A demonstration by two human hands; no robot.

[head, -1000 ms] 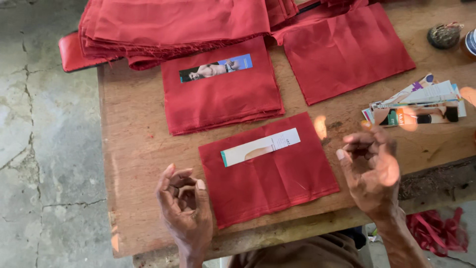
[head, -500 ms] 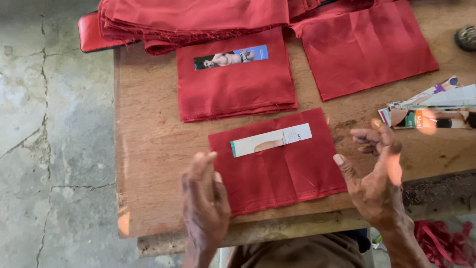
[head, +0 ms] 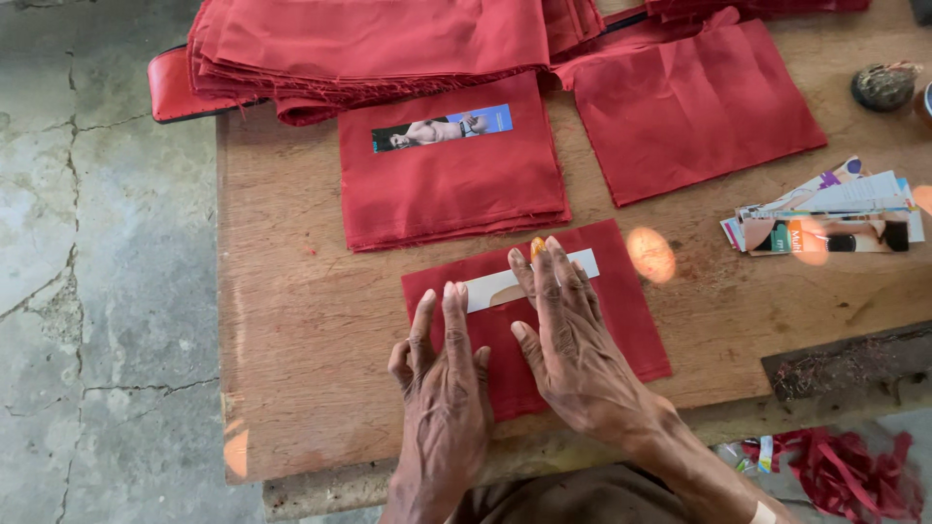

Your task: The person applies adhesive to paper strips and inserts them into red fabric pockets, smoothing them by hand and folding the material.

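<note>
A small red cloth square (head: 621, 311) lies near the front edge of the wooden table (head: 291, 320), with a white paper strip (head: 490, 288) across its top. My left hand (head: 442, 374) rests flat on the cloth's left half, fingertips just below the strip. My right hand (head: 568, 340) lies flat beside it, fingers spread over the strip's middle. Neither hand grips anything. Behind sits a folded red cloth stack (head: 451, 184) topped by a printed picture strip (head: 442, 129).
A big heap of red cloth (head: 369, 44) fills the table's back. Another red square (head: 694, 112) lies at the back right. Cut picture strips (head: 825, 218) pile at the right, near a dark round object (head: 883, 85). Red scraps (head: 845, 466) lie on the concrete floor.
Both hands were raised above the table's front edge, palms turned inward. They have come down flat onto the red cloth square and its paper strip.
</note>
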